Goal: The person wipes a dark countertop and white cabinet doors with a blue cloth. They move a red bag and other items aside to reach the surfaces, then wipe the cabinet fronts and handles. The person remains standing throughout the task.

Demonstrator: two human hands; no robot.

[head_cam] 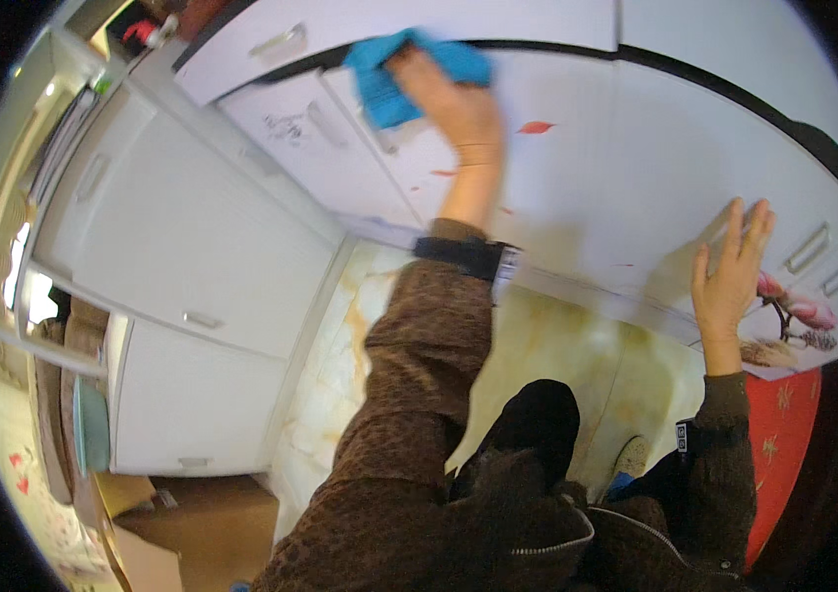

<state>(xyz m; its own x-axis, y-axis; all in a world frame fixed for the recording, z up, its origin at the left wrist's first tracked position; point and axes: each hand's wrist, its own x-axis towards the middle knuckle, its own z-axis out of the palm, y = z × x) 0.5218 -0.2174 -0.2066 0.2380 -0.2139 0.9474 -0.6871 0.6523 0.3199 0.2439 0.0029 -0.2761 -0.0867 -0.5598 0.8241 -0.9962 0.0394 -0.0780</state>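
Observation:
My left hand point(460, 107) presses a blue cloth point(382, 92) against the upper part of a white cabinet door point(611, 163), just below a dark strip. The hand is slightly blurred, and its fingertips are partly hidden in the cloth's folds. Farther right, my right hand point(731, 285) holds nothing and lies with spread fingers on the white front, beside a metal handle point(808, 248) and a printed pink flower point(804, 307). Red petal prints point(536, 127) are scattered over the door between my hands.
White drawer fronts point(463, 18) run above the dark strip point(552, 49). More white cabinets point(189, 214) stand to the left, at an angle. An opened cardboard box point(204, 518) sits at lower left. Marbled floor tiles point(604, 348) lie below, with a red patterned surface point(782, 444) at right.

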